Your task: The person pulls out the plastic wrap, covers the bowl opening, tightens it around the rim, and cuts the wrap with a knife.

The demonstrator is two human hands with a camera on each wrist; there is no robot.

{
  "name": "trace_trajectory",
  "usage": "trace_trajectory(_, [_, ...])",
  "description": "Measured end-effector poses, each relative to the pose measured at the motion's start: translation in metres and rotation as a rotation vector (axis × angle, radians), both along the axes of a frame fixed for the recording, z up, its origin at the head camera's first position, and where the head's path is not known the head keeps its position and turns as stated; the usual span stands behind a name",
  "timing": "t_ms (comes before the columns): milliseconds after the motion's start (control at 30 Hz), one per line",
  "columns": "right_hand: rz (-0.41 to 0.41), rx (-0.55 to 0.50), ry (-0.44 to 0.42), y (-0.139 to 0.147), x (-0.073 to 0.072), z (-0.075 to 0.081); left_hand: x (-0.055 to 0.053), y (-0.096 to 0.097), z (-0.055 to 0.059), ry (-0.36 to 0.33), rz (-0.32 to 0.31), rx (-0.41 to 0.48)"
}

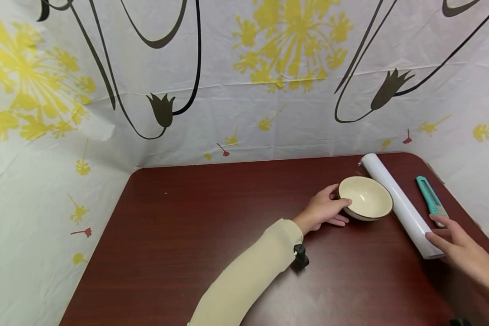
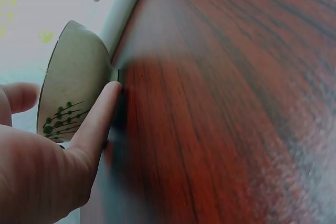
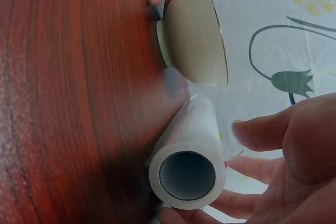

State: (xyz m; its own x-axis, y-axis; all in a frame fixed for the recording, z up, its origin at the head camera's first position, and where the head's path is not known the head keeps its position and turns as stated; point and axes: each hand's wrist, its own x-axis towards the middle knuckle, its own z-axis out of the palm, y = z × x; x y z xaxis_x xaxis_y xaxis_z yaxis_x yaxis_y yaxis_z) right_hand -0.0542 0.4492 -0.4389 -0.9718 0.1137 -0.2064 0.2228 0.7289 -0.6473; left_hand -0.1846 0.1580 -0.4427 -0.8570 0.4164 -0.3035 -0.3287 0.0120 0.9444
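My left hand [image 1: 325, 209] is at the left side of a cream bowl [image 1: 365, 197], thumb over the rim and the other fingers along the outside. In the left wrist view one finger [image 2: 100, 114] lies along the bowl's base, below a green painted pattern. My right hand [image 1: 460, 246] is beside the near end of a roll of plastic wrap [image 1: 403, 208], thumb raised and fingers spread loosely. The roll's hollow core [image 3: 187, 175] faces the right wrist camera. Just beyond that hand's fingertips lies a teal utility knife [image 1: 429, 197].
All of this lies at the right side of a dark red-brown wooden table [image 1: 212, 217]. The roll runs close beside the bowl, with the knife between it and the table's right edge. A white patterned sheet [image 1: 212, 59] hangs behind and at both sides.
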Motion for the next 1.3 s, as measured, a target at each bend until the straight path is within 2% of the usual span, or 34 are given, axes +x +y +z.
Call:
trace_trajectory(233, [0.019, 0.032, 0.071, 0.0, 0.01, -0.007, 0.002, 0.002, -0.001, -0.01, 0.003, 0.043])
trace_trajectory(500, [0.029, 0.076, 0.066, 0.002, 0.016, -0.008, 0.002, 0.004, -0.002, -0.006, 0.011, 0.066])
trace_trajectory(600, [0.009, 0.094, 0.055, 0.001, 0.018, -0.006, 0.003, 0.002, -0.003, -0.01, 0.016, 0.07])
trace_trajectory(800, [-0.024, 0.112, -0.011, 0.001, 0.02, 0.0, 0.005, -0.008, -0.004, -0.019, 0.01, 0.073])
trace_trajectory(1067, [-0.021, 0.131, 0.052, 0.003, 0.018, -0.006, 0.013, -0.026, -0.003, -0.023, 0.009, 0.047])
trace_trajectory(1300, [-0.003, 0.145, 0.038, 0.003, 0.019, -0.005, 0.02, -0.041, -0.001, -0.003, -0.009, 0.017])
